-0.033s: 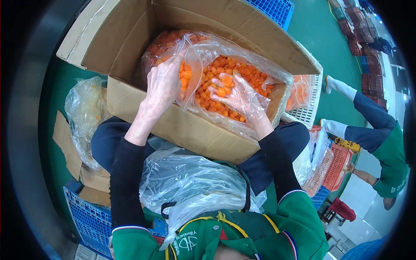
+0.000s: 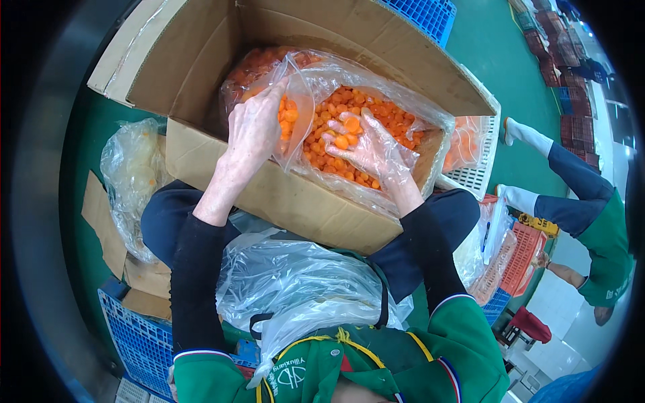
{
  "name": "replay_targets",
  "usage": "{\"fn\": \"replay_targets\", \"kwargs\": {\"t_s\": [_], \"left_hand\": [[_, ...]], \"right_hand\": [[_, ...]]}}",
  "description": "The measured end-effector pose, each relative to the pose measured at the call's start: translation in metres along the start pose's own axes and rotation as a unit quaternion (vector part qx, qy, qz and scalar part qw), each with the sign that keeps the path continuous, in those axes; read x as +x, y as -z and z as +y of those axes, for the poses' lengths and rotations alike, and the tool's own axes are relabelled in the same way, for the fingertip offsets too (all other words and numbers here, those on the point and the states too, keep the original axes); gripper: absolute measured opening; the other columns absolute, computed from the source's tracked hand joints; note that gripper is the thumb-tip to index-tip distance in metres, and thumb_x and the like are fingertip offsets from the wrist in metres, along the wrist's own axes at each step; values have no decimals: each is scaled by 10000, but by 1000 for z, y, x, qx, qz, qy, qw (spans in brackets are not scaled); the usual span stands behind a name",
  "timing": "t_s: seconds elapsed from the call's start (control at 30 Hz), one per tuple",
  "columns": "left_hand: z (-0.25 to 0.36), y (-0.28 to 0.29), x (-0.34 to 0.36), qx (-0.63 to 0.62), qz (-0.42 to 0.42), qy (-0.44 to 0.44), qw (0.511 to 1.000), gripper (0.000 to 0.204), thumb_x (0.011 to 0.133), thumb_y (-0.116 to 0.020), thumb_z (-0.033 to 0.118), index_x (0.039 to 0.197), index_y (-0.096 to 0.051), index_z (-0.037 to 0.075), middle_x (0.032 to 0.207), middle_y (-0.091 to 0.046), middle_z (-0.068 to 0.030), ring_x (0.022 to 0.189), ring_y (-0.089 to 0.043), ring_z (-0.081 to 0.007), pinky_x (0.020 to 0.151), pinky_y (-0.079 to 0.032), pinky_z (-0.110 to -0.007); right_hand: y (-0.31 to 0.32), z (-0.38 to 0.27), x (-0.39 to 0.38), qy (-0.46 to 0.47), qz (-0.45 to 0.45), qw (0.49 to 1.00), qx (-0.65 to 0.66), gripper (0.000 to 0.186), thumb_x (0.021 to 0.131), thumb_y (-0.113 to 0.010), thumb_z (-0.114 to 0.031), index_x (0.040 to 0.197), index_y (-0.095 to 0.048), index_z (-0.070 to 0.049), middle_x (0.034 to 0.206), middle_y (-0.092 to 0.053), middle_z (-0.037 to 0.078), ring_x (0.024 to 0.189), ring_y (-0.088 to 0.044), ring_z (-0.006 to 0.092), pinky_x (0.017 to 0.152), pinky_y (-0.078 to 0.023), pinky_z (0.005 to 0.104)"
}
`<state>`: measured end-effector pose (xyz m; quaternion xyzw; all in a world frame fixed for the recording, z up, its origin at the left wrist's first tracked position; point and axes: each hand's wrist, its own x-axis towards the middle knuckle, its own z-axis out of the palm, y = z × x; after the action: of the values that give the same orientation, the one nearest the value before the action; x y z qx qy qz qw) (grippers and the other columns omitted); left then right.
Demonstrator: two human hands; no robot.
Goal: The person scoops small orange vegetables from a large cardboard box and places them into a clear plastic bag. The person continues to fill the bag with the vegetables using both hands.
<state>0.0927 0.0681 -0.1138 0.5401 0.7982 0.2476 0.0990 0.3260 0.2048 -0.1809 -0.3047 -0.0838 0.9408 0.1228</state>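
My left hand [image 2: 252,131] is closed on the rim of a clear plastic pouch [image 2: 304,127], with some orange pieces inside it. My right hand [image 2: 371,153], in a thin clear glove, is turned palm up with curled fingers and cups a few round orange pieces [image 2: 351,125] that look like dried apricots. Beneath it lies a heap of the same pieces [image 2: 398,119] in a clear liner bag [image 2: 430,115]. An open cardboard box [image 2: 282,195] surrounds the bag and rests across my lap. More bagged orange pieces [image 2: 259,62] sit at the box's far left.
Crumpled plastic [image 2: 134,178] and cardboard scraps [image 2: 104,221] lie on the left floor. A white crate [image 2: 474,178] with a bag of orange pieces stands right of the box, a red crate [image 2: 524,258] nearer. Another person [image 2: 601,228] in green is at the far right.
The orange pieces in my right hand have shifted very slightly. Otherwise both hands, the pouch and the box hold their places.
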Motion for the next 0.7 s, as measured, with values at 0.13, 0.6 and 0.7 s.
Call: {"fn": "replay_targets", "kwargs": {"t_s": [0.13, 0.6, 0.7], "left_hand": [[2, 3, 0, 5, -2, 2, 1000, 668, 743, -492, -102, 1362, -576, 133, 1154, -679, -183, 922, -670, -400, 792, -545, -486], [1, 3, 1, 29, -18, -14, 999, 702, 662, -611, -94, 1345, -564, 62, 1174, -682, -152, 909, -696, -372, 769, -571, -464], [2, 3, 1, 29, -31, -4, 999, 718, 659, -615, -88, 1357, -557, 71, 1179, -681, -150, 901, -697, -372, 763, -571, -462]], "right_hand": [[-5, 0, 3, 20, -5, 1000, -9, 506, 1027, -523, -367, 1381, -440, -14, 1373, -476, 277, 1269, -473, 513, 1066, -417, 622], [9, 4, -2, 59, 3, 996, -64, 508, 1019, -556, -254, 1438, -424, 1, 1449, -435, 243, 1320, -451, 479, 1083, -420, 585], [-5, 8, -8, 79, 35, 993, -78, 446, 1009, -579, -210, 1380, -488, 19, 1380, -492, 231, 1257, -515, 438, 1031, -484, 538]]}}
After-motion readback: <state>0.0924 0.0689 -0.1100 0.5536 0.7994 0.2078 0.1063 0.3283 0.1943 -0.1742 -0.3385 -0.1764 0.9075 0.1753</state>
